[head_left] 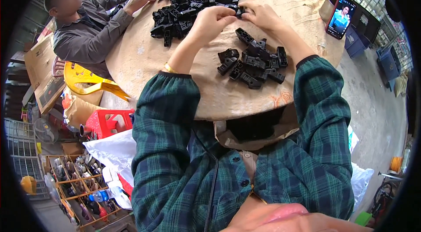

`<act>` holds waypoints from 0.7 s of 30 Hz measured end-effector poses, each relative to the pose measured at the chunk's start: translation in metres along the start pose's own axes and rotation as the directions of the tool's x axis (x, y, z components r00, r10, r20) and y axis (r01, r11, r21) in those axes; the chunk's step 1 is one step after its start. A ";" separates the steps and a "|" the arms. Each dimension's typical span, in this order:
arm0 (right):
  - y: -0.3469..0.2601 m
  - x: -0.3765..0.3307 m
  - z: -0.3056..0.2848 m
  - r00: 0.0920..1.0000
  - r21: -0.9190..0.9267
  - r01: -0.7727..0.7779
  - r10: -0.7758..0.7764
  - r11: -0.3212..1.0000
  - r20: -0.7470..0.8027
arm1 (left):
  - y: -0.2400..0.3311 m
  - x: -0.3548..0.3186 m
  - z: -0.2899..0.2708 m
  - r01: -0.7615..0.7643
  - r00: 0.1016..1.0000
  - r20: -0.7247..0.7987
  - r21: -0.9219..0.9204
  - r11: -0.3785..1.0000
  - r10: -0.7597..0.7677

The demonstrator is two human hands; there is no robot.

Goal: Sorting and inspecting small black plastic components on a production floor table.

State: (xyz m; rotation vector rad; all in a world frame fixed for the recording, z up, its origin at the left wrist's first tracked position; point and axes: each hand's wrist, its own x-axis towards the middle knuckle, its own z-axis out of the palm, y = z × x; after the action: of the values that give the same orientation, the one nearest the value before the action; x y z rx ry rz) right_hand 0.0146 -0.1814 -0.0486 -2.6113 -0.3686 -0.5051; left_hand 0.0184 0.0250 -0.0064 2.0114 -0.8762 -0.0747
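Note:
My left hand (211,22) and my right hand (263,16) meet over the cloth-covered round table (210,96), fingers pinched together. Between the fingertips is a small black plastic part (240,11), mostly covered by them; its exact shape cannot be made out. Just beyond my hands spreads a big heap of black plastic parts (193,1), blocky and hollow. Closer to me, below my right hand, lies a smaller loose pile of similar black parts (254,61).
Across the left side, another person (85,30) has both hands at the heap's edge. A phone (340,17) stands upright at the table's right, beside a round container (326,9). A yellow plastic chair (90,80) and red stool (109,123) are left. An open bag (245,142) sits against my lap.

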 end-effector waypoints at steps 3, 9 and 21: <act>-0.010 -0.006 -0.004 0.997 0.152 0.063 -0.069 0.986 0.040 | -0.022 0.008 0.012 -0.194 0.972 -0.103 0.170 0.966 0.213; -0.008 -0.017 -0.025 0.997 -0.165 0.019 -0.032 0.986 -0.074 | -0.024 0.017 0.036 -0.213 0.960 -0.047 0.512 0.832 0.275; -0.032 -0.016 -0.030 0.983 0.483 0.150 -0.079 0.862 -0.164 | 0.002 0.013 0.010 0.155 0.988 0.084 -0.502 0.851 -0.130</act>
State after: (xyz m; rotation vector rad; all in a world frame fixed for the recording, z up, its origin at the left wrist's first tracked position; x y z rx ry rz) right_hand -0.0191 -0.1706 -0.0183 -2.0529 -0.5324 -0.5456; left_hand 0.0233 0.0093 -0.0071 1.5725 -0.6474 -0.4003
